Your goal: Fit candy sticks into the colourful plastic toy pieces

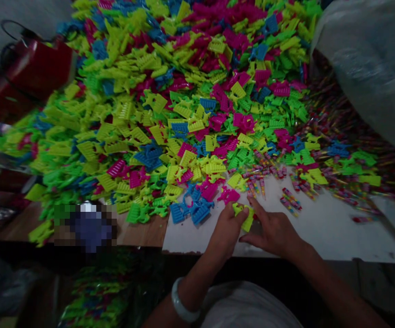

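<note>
My left hand (225, 230) is closed on a yellow flat plastic piece (247, 219) with a cut-out shape at one end, held just above the white sheet at the front edge of the table. Close on its right, my right hand (277, 231) has thumb and forefinger spread apart around the piece's far side, with no object visible between them. Small colourful tubes (262, 187) lie just beyond my right fingertips. A pink plastic piece (228, 195) and a few blue plastic pieces (192, 207) rest left of my hands.
A large heap of yellow, green, pink and blue plastic pieces (142, 114) covers the table's back. More thin tubes (348, 118) are piled at right beside a translucent plastic bag (365, 59). A red box-like device (29, 75) stands at left. Bagged pieces (95, 296) sit below the table edge.
</note>
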The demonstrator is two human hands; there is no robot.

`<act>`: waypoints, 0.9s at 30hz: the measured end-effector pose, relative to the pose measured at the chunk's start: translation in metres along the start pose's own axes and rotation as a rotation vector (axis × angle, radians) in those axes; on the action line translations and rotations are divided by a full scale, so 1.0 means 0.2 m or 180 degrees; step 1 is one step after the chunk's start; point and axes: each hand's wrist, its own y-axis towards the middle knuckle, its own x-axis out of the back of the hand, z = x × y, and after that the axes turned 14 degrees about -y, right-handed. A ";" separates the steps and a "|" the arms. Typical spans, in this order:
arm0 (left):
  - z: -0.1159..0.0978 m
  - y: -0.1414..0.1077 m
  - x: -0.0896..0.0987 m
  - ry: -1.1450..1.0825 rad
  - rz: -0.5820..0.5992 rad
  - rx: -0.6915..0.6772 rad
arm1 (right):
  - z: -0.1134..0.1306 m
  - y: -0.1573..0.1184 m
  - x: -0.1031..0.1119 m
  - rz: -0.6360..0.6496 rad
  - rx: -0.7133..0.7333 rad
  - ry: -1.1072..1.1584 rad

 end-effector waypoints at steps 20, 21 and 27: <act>-0.16 -0.05 0.44 0.3670 -0.1148 -0.1892 | -0.51 -0.19 0.16 -0.1001 -0.1546 -0.1118; -0.17 -0.05 0.48 0.4005 -0.1150 -0.1877 | -0.52 -0.21 0.15 -0.0943 -0.1435 -0.1035; -0.14 -0.03 0.47 0.4744 -0.0958 -0.2118 | -0.37 -0.17 -0.02 -0.0277 -0.1076 -0.0620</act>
